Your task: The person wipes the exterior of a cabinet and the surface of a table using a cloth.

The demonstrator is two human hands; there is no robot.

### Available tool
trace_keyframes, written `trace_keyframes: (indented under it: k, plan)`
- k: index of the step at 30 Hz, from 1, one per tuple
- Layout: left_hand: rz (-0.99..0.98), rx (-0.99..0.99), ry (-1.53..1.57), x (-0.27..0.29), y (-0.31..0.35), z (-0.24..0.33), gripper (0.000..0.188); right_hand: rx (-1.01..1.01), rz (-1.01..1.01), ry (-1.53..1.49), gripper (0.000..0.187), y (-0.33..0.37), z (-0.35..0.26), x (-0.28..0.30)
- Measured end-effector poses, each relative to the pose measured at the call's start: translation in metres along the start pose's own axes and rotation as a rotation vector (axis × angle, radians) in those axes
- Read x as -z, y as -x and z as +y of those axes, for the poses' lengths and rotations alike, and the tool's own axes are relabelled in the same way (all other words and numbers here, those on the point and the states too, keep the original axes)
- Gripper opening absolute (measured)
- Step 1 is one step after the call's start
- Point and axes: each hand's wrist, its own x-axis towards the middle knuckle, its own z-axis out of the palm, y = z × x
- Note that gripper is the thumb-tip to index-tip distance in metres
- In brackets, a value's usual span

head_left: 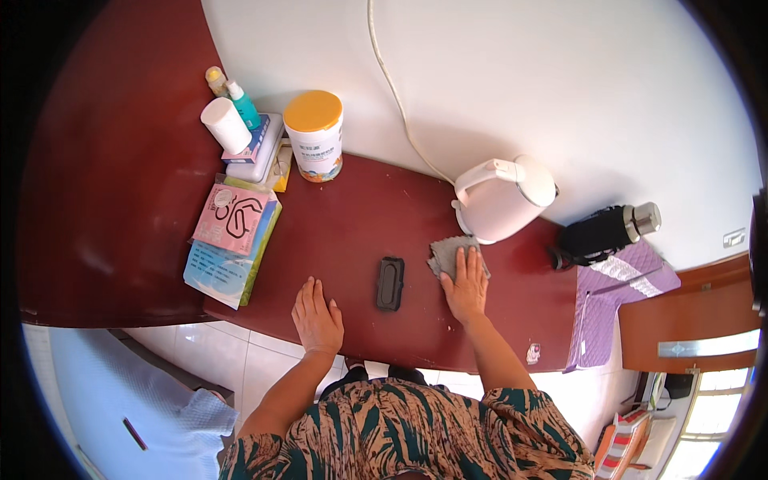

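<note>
My right hand [466, 290] lies flat on a grey cloth [450, 251], its fingers stretched out over the cloth on the dark red tabletop [336, 220]. Just beyond those fingertips is the base of a pale pink electric kettle [506, 200]. My left hand [318, 317] rests open at the table's near edge with the fingers extended and nothing in it. Between my hands, touched by neither, is a small black oblong object [390, 284] with a recessed middle; I cannot tell its exact kind.
Far left stand a white tin with a yellow lid [314, 136], a white roll [226, 126] and a teal bottle [245, 108]. Nearer are stacked packages, a pink one [232, 214] on top. A black flask [600, 234] stands right of the kettle, beside a purple quilted cover [596, 320].
</note>
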Motion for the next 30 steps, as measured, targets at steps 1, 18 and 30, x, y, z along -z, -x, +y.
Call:
trace_keyframes:
  k: [1,18,30]
  plan:
    - [0.004,-0.004,0.002,-0.001,0.000,0.000,0.050,-0.021,-0.002,0.026,0.072,0.014,0.016,0.001]
    - [0.050,-0.027,0.049,-0.004,0.002,-0.003,0.057,0.215,-0.041,-0.069,0.072,0.114,-0.014,-0.003]
    - [-0.063,-0.079,0.180,-0.027,-0.002,0.103,0.100,-0.345,0.134,-0.003,0.072,0.152,0.113,0.005]
